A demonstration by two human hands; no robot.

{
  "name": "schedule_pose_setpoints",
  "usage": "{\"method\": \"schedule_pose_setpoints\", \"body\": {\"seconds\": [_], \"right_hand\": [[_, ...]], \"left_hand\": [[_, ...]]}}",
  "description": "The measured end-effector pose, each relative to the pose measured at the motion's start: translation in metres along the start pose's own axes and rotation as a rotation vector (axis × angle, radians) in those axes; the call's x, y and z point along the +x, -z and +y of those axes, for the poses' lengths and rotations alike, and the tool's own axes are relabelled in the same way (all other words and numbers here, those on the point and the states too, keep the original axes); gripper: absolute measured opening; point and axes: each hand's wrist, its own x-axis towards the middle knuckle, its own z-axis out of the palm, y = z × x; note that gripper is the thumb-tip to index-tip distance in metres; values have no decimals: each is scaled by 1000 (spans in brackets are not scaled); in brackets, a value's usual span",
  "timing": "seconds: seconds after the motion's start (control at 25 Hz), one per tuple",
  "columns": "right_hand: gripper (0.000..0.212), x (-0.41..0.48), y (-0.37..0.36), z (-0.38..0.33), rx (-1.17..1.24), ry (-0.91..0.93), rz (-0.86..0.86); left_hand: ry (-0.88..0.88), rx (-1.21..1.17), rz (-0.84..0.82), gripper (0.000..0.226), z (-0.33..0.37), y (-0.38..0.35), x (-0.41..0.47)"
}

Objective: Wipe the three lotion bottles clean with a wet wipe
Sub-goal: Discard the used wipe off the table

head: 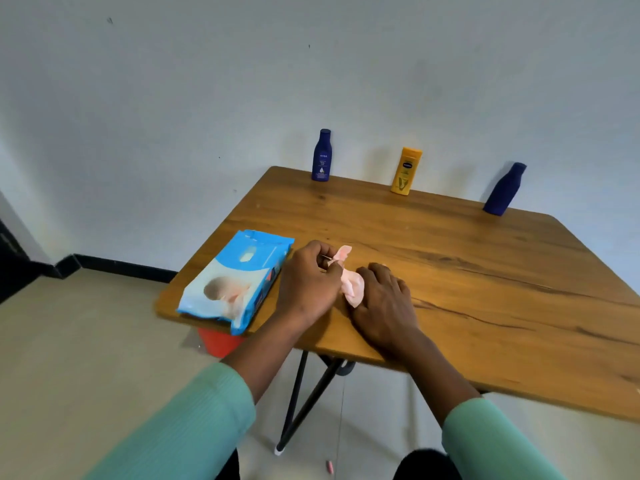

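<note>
Left hand (pixel 308 284) fingers (pixel 323 259) pinch the pink wipe (pixel 352 284); right hand (pixel 382 306) fingers lie flat against it.

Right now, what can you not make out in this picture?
Head view:
wet wipe: partly hidden by the left hand and right hand; whether the right hand grips it, unclear.
right blue bottle: no label shows.
red object: mostly under the table and wipes pack.
yellow bottle print: too small.

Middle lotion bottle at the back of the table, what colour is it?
The middle lotion bottle is yellow, seen best in the head view.
</note>
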Motion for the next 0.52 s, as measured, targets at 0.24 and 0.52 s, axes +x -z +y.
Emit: {"method": "schedule_pose_setpoints", "body": {"seconds": [0.24, 0.52], "right_hand": [[67, 41, -13, 2, 14, -13, -2], [61, 75, 58, -61, 211, -129, -192]], "left_hand": [[132, -85, -116, 10, -5, -11, 90], [328, -132, 20, 15, 55, 91, 140]]}}
